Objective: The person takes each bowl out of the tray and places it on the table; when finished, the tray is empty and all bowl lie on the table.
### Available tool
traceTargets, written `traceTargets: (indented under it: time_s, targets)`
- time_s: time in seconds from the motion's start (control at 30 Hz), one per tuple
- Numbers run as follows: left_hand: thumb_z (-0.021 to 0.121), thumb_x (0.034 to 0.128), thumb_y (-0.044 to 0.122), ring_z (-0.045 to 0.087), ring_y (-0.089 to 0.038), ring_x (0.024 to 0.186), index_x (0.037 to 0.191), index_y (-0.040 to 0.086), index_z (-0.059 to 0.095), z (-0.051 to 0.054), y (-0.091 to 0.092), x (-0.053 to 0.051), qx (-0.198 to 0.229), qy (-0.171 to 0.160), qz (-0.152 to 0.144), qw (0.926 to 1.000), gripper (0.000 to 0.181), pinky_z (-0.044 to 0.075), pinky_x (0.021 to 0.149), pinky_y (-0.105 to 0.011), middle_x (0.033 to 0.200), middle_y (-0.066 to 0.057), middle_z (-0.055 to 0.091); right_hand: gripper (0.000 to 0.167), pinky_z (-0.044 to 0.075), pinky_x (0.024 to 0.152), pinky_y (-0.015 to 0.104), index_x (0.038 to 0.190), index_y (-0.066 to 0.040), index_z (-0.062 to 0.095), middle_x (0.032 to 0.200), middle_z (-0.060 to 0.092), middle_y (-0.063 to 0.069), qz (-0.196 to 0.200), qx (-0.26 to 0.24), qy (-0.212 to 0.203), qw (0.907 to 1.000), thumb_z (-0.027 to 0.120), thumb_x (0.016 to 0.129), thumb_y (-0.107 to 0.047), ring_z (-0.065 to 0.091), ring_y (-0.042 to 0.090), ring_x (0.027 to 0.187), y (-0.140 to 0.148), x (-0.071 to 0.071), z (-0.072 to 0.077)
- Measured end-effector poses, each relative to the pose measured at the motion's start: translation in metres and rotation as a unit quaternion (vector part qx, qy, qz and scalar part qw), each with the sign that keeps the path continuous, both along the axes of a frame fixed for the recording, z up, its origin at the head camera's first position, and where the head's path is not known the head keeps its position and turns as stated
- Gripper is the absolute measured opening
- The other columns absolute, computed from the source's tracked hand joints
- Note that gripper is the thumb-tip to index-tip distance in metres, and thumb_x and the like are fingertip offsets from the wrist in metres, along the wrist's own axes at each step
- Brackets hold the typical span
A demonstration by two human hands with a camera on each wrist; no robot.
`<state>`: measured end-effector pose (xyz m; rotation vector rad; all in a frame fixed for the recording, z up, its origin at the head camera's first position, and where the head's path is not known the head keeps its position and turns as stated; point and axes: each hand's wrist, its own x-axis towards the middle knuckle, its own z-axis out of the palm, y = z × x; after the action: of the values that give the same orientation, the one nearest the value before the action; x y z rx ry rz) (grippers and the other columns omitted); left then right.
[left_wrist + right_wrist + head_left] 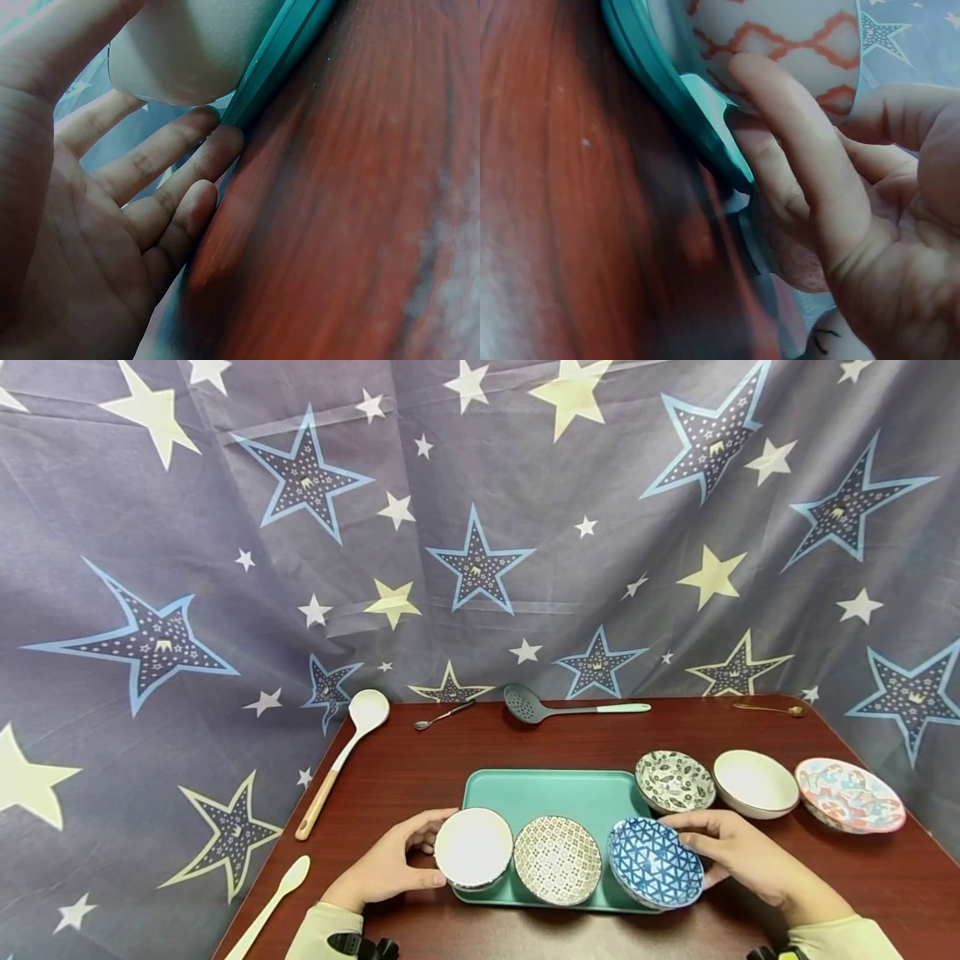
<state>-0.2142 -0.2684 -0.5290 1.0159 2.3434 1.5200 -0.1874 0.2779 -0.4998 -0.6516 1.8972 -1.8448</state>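
Note:
Three bowls stand in a row on a teal tray [551,789]. At the left end is a plain white bowl [474,849], its side held between the thumb and fingers of my left hand [390,864]. In the left wrist view its pale outer wall [187,52] shows beside the fingers. A bowl with a small brown lattice pattern [557,860] occupies the middle, with neither hand on it. My right hand [738,852] grips the right side of a blue-and-white triangle-patterned bowl [655,863]. Its outer wall [780,37] carries orange-red lines in the right wrist view.
Behind and right of the tray are a leaf-patterned bowl [675,782], a cream bowl [756,783] and a colourful dish [851,795]. A slotted turner [528,704] and small spoons lie along the back. A white ladle [367,712] and a cream spoon [288,878] lie left.

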Motion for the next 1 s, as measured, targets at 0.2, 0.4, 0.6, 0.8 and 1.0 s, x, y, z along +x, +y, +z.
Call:
traceTargets:
  time_s: [0.2,0.4,0.6,0.8,1.0]
  targets:
    - [0.085,0.0885,0.015,0.065,-0.025,0.11,0.158,0.023,0.046,-0.002,-0.001,-0.002,-0.004,-0.008,0.001,1.0,0.08,0.054,0.094,-0.035,0.134,-0.004,0.064,0.041,0.06,0.064,0.053,0.142,0.021,0.046,0.122,0.066,0.022,-0.031,0.015,0.011,0.9994,0.05,0.109,-0.003,0.074,0.028,0.092,0.005,0.002,0.007]
    - [0.086,0.0874,0.015,0.066,-0.025,0.11,0.158,0.022,0.047,-0.001,-0.001,-0.001,0.001,-0.011,0.001,0.9999,0.081,0.054,0.093,-0.035,0.134,-0.005,0.065,0.036,0.061,0.062,0.049,0.141,0.015,0.053,0.117,0.07,0.017,-0.053,0.019,0.023,0.9982,0.05,0.109,-0.003,0.074,0.025,0.089,0.018,0.006,0.012]
    - [0.086,0.0859,0.012,0.066,-0.026,0.109,0.158,0.017,0.046,0.001,0.001,0.001,0.011,0.0,-0.003,0.9999,0.083,0.054,0.093,-0.036,0.133,-0.007,0.065,0.035,0.061,0.063,0.049,0.14,-0.006,0.065,0.119,0.072,0.006,-0.064,0.011,0.021,0.9977,0.048,0.11,-0.003,0.075,0.024,0.089,0.033,0.009,0.008]
    - [0.086,0.0858,0.011,0.066,-0.026,0.109,0.158,0.018,0.047,0.001,0.001,0.001,0.011,0.001,-0.001,0.9999,0.083,0.054,0.093,-0.036,0.133,-0.007,0.065,0.041,0.061,0.066,0.05,0.141,-0.014,0.067,0.123,0.072,0.005,-0.051,-0.008,0.022,0.9984,0.042,0.111,0.0,0.075,0.026,0.092,0.045,0.009,0.005]
    - [0.086,0.0865,0.012,0.066,-0.026,0.109,0.158,0.015,0.047,0.001,0.001,0.001,0.01,0.005,0.0,0.9999,0.081,0.054,0.094,-0.035,0.133,-0.007,0.065,0.042,0.06,0.069,0.052,0.141,-0.011,0.066,0.123,0.072,0.01,-0.041,-0.019,0.019,0.9988,0.04,0.111,0.002,0.075,0.027,0.095,0.055,0.01,0.004]
